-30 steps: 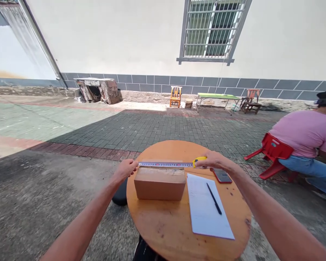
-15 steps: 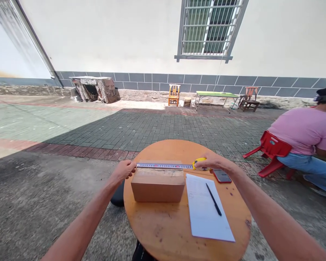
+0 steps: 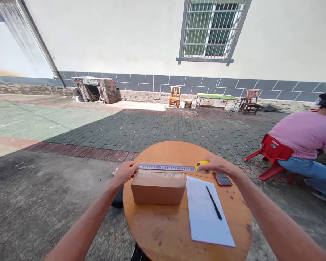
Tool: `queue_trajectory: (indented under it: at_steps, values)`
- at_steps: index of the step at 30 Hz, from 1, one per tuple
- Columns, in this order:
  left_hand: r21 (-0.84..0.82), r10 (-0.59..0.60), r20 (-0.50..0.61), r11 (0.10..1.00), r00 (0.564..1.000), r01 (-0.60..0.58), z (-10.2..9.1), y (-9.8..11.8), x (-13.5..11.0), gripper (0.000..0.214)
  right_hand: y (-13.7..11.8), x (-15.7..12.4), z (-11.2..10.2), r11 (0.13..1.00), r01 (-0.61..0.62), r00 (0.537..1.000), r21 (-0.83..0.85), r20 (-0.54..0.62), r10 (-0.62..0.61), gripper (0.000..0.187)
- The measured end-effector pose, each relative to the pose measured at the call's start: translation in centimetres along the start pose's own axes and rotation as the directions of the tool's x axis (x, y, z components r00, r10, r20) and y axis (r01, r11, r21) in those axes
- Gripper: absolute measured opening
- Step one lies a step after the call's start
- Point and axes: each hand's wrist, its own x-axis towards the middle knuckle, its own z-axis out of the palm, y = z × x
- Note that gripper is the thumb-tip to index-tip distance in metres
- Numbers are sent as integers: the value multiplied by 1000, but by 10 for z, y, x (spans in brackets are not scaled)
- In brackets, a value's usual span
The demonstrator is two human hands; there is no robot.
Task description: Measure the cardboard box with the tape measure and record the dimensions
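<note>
Fingers of the left hand (image 3: 126, 171) pinch one end of the tape measure (image 3: 165, 168); the right hand's (image 3: 216, 164) grip its case (image 3: 201, 166), likely keeping it taut. My feed shows the round table (image 3: 157, 232) bearing the cardboard box (image 3: 158, 194) at clock centre: hands at ten and two, tape over its top, paper (image 3: 208, 232) at four, pen (image 3: 214, 203) on it. Black tape digits repeat up to 9; the paper's marks are illegible.

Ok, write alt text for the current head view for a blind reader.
A person's left hand pinches the end of a tape measure and the right hand grips its yellow case, the blade stretched over a cardboard box on a round wooden table. White paper bearing a black pen lies right of the box, near a smartphone.
</note>
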Motion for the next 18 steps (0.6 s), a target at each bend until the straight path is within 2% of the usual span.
queue_trajectory:
  at_steps: [5, 7, 9, 11, 13, 14, 16, 18]
  values:
    - [-11, 48, -39, 999, 998, -49, -4, 6, 0, 36, -8, -15, -6, 1000, -4, 1000, -25, -11, 3, 29]
    - [-25, 86, -75, 996, 993, -88, -13, 12, 3, 35, -12, -29, -4, 999, 3, 999, -33, -39, -4, 33]
    - [-39, 136, -101, 989, 986, -141, -26, 20, 7, 32, -16, -50, 7, 1000, 16, 998, -11, -68, -17, 36]
    - [-42, 192, -98, 979, 976, -197, -37, 30, 11, 30, -18, -75, 30, 997, 5, 999, 80, -52, -1, 40]
    - [-27, 250, -56, 967, 967, -252, -41, 42, 15, 29, -18, -100, 64, 967, -64, 996, 247, 81, 45, 45]
    - [-13, 279, -19, 960, 960, -280, -40, 48, 17, 28, -17, -111, 83, 924, -101, 981, 370, 193, 29, 50]
    - [19, 333, 85, 942, 939, -335, -29, 59, 20, 27, -18, -128, 123, 799, -176, 925, 575, 374, -65, 64]
    - [52, 364, 202, 923, 909, -382, -10, 68, 23, 26, -21, -134, 158, 673, -150, 891, 724, 394, -225, 69]
